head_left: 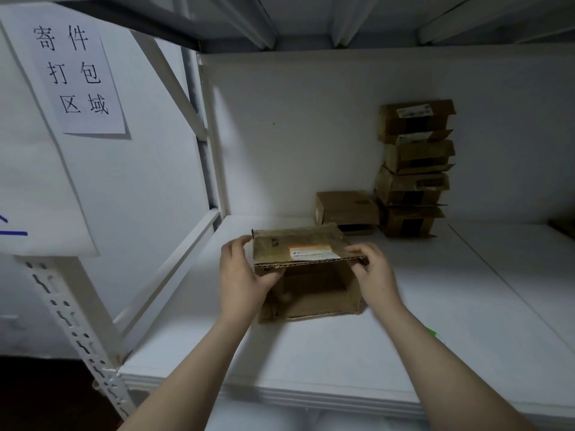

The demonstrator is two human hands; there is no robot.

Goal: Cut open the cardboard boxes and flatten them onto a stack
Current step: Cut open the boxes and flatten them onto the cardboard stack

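Note:
A brown cardboard box (314, 287) lies on its side on the white shelf (311, 362), its open end facing me. Its top panel carries a white and orange shipping label (312, 253). My left hand (242, 275) grips the box's left front corner, thumb under the top panel's edge. My right hand (371, 272) holds the right front corner, fingers pinching the top panel. Behind, a stack of several cardboard boxes (413, 169) stands against the back wall, with one more box (347, 211) to its left.
A white shelf post and diagonal brace (199, 126) rise on the left. A paper sign (73, 73) with printed characters hangs on the left wall. An upper shelf (342, 23) runs overhead. Something small and green (431, 331) peeks out beside my right forearm.

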